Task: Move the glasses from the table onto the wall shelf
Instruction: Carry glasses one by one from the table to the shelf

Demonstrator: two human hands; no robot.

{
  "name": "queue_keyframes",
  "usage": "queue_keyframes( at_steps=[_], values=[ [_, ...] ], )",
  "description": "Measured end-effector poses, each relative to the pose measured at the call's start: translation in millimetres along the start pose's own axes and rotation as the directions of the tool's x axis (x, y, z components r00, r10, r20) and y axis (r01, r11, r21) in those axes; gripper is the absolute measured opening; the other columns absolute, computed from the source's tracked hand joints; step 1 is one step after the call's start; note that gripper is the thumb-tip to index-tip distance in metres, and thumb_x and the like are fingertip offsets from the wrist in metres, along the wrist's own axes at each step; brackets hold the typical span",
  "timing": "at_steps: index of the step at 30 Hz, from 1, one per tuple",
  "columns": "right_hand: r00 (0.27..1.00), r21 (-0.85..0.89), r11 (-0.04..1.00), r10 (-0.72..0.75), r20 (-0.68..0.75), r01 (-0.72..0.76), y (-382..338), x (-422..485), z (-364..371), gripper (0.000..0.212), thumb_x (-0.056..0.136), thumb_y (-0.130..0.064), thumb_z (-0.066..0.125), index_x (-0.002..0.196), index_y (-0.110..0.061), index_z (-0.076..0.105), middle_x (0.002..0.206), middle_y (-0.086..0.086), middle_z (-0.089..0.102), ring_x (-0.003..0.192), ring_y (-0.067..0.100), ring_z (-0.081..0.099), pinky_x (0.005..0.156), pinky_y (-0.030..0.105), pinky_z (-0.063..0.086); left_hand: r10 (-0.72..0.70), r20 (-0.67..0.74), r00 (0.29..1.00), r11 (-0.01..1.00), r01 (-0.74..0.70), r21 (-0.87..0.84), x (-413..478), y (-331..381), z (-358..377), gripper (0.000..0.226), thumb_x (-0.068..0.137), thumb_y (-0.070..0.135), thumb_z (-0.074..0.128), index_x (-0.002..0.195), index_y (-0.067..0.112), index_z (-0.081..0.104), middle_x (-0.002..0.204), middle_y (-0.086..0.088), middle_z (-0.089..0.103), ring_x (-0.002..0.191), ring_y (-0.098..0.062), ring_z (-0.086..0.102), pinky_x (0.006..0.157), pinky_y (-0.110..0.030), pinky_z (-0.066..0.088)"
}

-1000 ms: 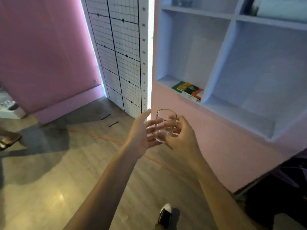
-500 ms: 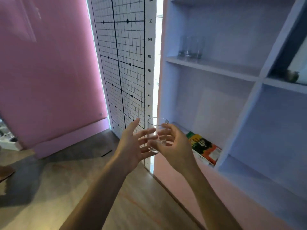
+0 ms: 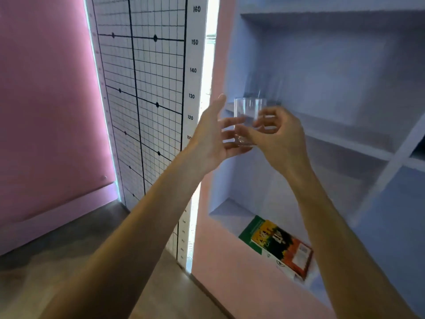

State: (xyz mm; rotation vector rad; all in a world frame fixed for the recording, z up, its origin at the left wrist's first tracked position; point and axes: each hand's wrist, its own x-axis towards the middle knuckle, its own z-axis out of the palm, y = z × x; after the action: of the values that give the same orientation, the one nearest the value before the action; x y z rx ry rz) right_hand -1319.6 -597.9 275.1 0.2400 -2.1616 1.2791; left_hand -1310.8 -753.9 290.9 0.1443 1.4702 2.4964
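Measuring chart: a gridded panel with height numbers, on the wall left of the wall shelf.
Left hand: raised just in front of the wall shelf's left edge. Its fingers are spread and nearly straight, lying against the near-left side of the glass as a guard rather than a grip.
Glass: a clear, straight-sided tumbler held upright and empty between the two hands. It is in the air at the wall shelf's left end, with its base slightly below the board and not yet on it.
Right hand: fingers curled and clamped on the lower half of the glass, thumb on the near side.
Handling: it looks light, rigid and smooth, so it is likely slippery and would break if dropped or knocked against the board.
Where to hold: best around the lower wall as now, never by the thin rim, with the base left free to land flat.
Glasses already placed: a blurred cluster at the back left of the wall shelf. A collision with them is the main risk.
Box: colourful, lying flat in the compartment below the wall shelf.
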Motion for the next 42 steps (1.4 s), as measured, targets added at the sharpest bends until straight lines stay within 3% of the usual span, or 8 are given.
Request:
queue_keyframes(
  at_steps=[4,8,12,16,22,25,29,42],
  values=[
    [0.987,-0.023,0.999,0.022,-0.157,-0.026,-2,57,19,0.048,0.068,-0.046,0.094,0.101,-0.027,0.065,0.086,-0.013,0.070,0.080,-0.001,0.069,0.069,0.014,0.054,-0.003,0.054,0.999,1.000,0.003,-0.009,46,36,-3,0.065,0.100,0.059,0.050,0.126,0.000,0.062,0.107,-0.022,0.064,0.099,-0.037,0.065,0.105,-0.054,0.053],
    [0.944,-0.028,0.994,0.095,-0.317,-0.109,8,106,39,0.057,0.062,-0.045,0.094,0.106,-0.020,0.067,0.088,-0.008,0.070,0.085,0.012,0.071,0.083,0.033,0.060,-0.012,0.042,0.999,1.000,0.014,-0.026,86,55,-20,0.067,0.101,0.058,0.049,0.133,0.000,0.058,0.126,-0.027,0.061,0.099,-0.039,0.065,0.101,-0.051,0.056],
    [0.923,-0.108,0.978,0.129,-0.362,-0.179,17,141,56,0.053,0.065,-0.040,0.095,0.101,-0.021,0.060,0.083,-0.012,0.064,0.087,0.014,0.070,0.079,0.027,0.055,-0.021,0.049,0.999,0.998,0.024,-0.061,116,58,-37,0.066,0.102,0.057,0.046,0.130,-0.002,0.059,0.110,-0.022,0.061,0.099,-0.038,0.064,0.101,-0.050,0.056],
    [0.910,-0.174,0.958,0.147,-0.388,-0.229,23,158,67,0.054,0.066,-0.041,0.094,0.102,-0.020,0.059,0.097,-0.003,0.069,0.097,0.021,0.072,0.089,0.035,0.058,-0.038,0.099,0.994,0.997,0.044,-0.063,135,61,-44,0.070,0.102,0.059,0.046,0.132,-0.003,0.059,0.121,-0.026,0.062,0.100,-0.038,0.065,0.093,-0.045,0.059],
    [0.902,-0.225,0.939,0.154,-0.404,-0.261,23,163,81,0.060,0.065,-0.047,0.094,0.107,-0.018,0.062,0.099,-0.002,0.069,0.095,0.020,0.070,0.082,0.027,0.053,-0.032,0.160,0.987,0.999,0.039,-0.038,150,62,-50,0.062,0.102,0.060,0.044,0.102,0.003,0.067,0.105,-0.019,0.064,0.091,-0.033,0.067,0.086,-0.042,0.060],
    [0.897,-0.263,0.927,0.141,-0.419,-0.268,24,162,86,0.066,0.066,-0.050,0.093,0.112,-0.014,0.065,0.102,0.001,0.072,0.097,0.022,0.071,0.085,0.031,0.056,-0.024,0.165,0.986,0.999,0.030,-0.029,155,61,-52,0.062,0.101,0.061,0.046,0.090,0.005,0.070,0.082,-0.015,0.070,0.075,-0.028,0.070,0.071,-0.035,0.063],
    [0.890,-0.309,0.906,0.135,-0.435,-0.288,24,162,89,0.070,0.065,-0.056,0.091,0.115,-0.012,0.067,0.102,0.001,0.073,0.097,0.022,0.072,0.081,0.028,0.053,-0.026,0.180,0.983,0.999,0.032,-0.033,161,60,-56,0.063,0.100,0.062,0.046,0.087,0.006,0.072,0.058,-0.007,0.072,0.073,-0.027,0.070,0.073,-0.035,0.063],
    [0.898,-0.417,0.862,0.095,-0.429,-0.290,23,161,94,0.067,0.076,-0.055,0.085,0.124,-0.012,0.069,0.116,0.007,0.077,0.106,0.023,0.073,0.083,0.026,0.050,-0.048,0.210,0.977,0.997,0.061,-0.056,162,60,-62,0.069,0.100,0.062,0.045,0.119,0.000,0.067,0.100,-0.017,0.070,0.089,-0.030,0.071,0.088,-0.041,0.063]
  ],
)
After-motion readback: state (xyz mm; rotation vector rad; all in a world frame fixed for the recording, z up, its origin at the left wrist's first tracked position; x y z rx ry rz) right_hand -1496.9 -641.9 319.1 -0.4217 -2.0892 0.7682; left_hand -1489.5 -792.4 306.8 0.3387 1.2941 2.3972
